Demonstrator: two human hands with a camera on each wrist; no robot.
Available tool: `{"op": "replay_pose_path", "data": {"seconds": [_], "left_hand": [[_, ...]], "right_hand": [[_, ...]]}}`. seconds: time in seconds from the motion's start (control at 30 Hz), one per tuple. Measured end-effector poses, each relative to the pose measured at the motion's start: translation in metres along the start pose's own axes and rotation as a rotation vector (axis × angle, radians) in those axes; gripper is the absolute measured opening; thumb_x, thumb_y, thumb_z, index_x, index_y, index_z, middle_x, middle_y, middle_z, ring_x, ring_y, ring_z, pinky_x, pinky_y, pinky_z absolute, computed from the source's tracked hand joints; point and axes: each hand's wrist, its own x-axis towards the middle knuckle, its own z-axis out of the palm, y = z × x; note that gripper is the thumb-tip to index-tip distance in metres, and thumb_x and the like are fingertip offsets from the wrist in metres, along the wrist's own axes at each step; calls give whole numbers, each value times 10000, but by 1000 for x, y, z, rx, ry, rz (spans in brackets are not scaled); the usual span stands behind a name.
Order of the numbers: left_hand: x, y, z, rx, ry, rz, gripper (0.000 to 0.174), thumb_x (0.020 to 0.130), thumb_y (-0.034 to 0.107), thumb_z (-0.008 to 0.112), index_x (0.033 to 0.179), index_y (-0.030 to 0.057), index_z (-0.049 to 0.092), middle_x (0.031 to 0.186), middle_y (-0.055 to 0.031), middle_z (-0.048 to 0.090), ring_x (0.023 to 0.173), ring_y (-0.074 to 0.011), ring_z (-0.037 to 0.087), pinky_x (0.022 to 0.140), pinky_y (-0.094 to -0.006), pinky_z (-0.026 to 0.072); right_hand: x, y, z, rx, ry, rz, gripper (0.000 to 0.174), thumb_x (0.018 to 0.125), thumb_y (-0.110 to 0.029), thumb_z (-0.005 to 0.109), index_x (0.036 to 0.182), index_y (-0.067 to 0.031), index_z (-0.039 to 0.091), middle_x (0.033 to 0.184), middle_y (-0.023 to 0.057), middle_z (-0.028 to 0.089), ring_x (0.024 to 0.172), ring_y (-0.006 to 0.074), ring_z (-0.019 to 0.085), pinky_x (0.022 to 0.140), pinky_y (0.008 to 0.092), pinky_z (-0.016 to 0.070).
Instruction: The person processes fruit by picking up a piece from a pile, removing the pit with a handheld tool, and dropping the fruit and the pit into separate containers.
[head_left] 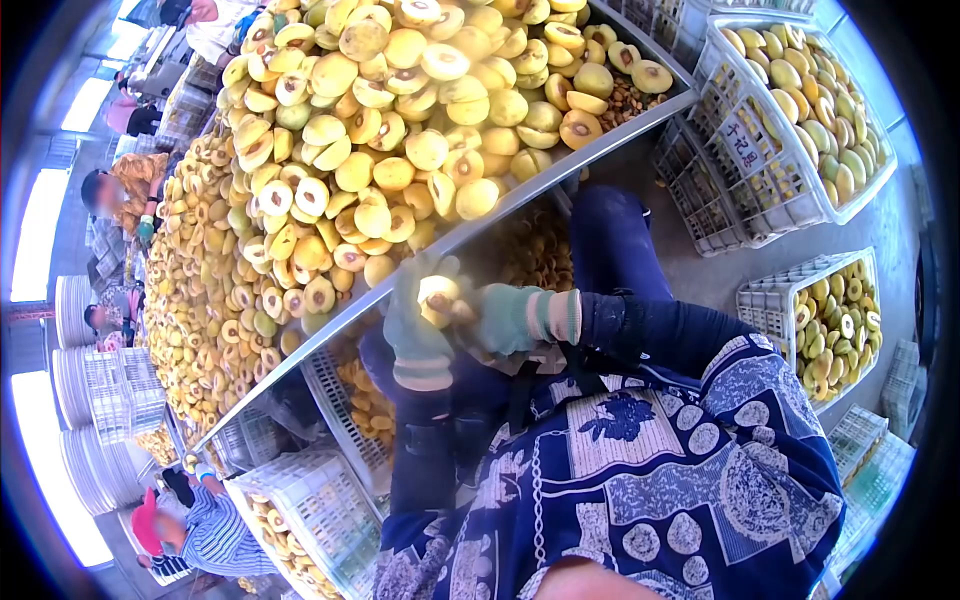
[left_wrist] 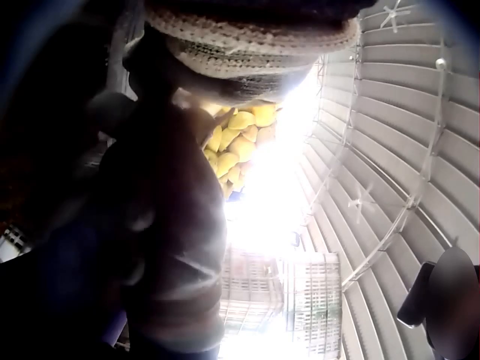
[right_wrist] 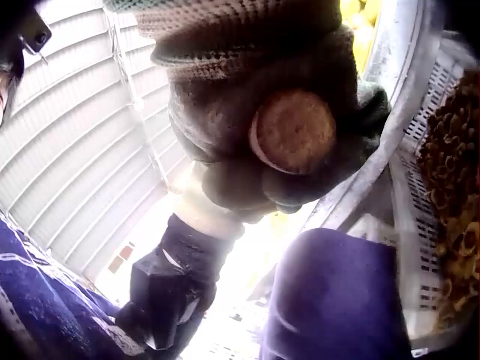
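Both hands wear pale green work gloves with banded cuffs and meet in front of the lap, by the metal table edge. At my left hand's (head_left: 418,335) fingers, a cut yellow stone fruit (head_left: 437,300) shows its pale flesh, slightly blurred. My right hand (head_left: 515,318) comes in close from the right side. In the right wrist view its curled fingers (right_wrist: 285,191) grip a tool whose round, wooden-looking handle end (right_wrist: 294,132) faces the camera; its working end is hidden. In the left wrist view the hands are mostly dark, with the left cuff (left_wrist: 255,45) at the top.
Halved yellow fruit (head_left: 400,130) heaps the metal-edged table (head_left: 560,180), with brown pits (head_left: 630,100) at its right end. White crates of fruit (head_left: 780,190) stand to the right, another crate (head_left: 310,510) at lower left. Other people (head_left: 200,520) work along the table's far side.
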Motion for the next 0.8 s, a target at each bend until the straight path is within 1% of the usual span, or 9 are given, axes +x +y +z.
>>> {"op": "replay_pose_path", "data": {"seconds": [0.1,0.2,0.23,0.3,0.43,0.47,0.57,0.7,0.8], "left_hand": [[0,2,3,-319,-109,-206,527,945,396,478,1301,8,457,1121,-186,608,881,-278,614,740,-378,538],[-8,-13,11,650,51,509,521,955,407,451,1289,7,470,1146,-193,604,875,-270,629,729,-355,541],[-8,-12,9,649,54,510,521,955,407,451,1289,7,470,1146,-193,604,875,-270,629,729,-355,541],[-5,-10,-1,-263,-26,-24,395,962,265,499,1162,-75,521,1131,-177,594,962,-324,633,756,-359,554],[-1,5,3,-154,-125,-284,429,951,299,517,1174,-67,513,1106,-190,600,928,-331,638,732,-374,561],[-1,8,11,-4,-87,-263,541,956,423,431,1206,-51,508,1052,-214,629,844,-292,644,771,-395,546],[8,12,3,-204,-243,-287,556,955,439,432,1243,-34,485,1055,-211,628,822,-287,641,771,-391,545],[-10,-8,-1,50,-107,108,494,989,360,419,1261,-48,479,1124,-164,601,939,-245,627,808,-282,506],[-7,-11,3,-65,9,27,512,969,396,450,1238,-37,493,1113,-159,603,875,-269,643,722,-308,536]], "right_hand": [[-32,-37,-32,834,-75,252,159,839,-190,591,899,-48,547,644,56,567,462,124,528,372,255,394],[-45,-51,-41,810,-98,273,141,807,-195,626,841,-72,565,630,15,540,485,137,506,413,291,418],[-37,-40,-34,808,-100,273,141,807,-195,626,841,-72,565,630,15,540,485,137,506,413,291,418],[-10,-1,-14,265,-154,-81,133,756,-216,662,781,-99,605,638,-12,554,576,157,552,547,346,475],[-6,14,-10,-25,-112,-368,108,778,-205,634,710,-123,614,629,-23,557,584,151,565,545,325,456],[-13,4,-16,500,-262,117,98,818,-180,607,756,-104,602,580,-9,511,463,123,493,424,274,396],[-57,-43,-46,972,-192,270,88,850,-182,574,834,-96,573,552,-9,472,389,93,425,348,245,340],[-53,-41,-43,1057,-302,111,121,844,-200,579,887,-93,541,560,-15,470,393,84,432,338,252,332],[-61,-60,-44,857,-234,257,168,827,-222,577,834,-55,559,559,-24,462,362,76,388,326,254,325]]}}
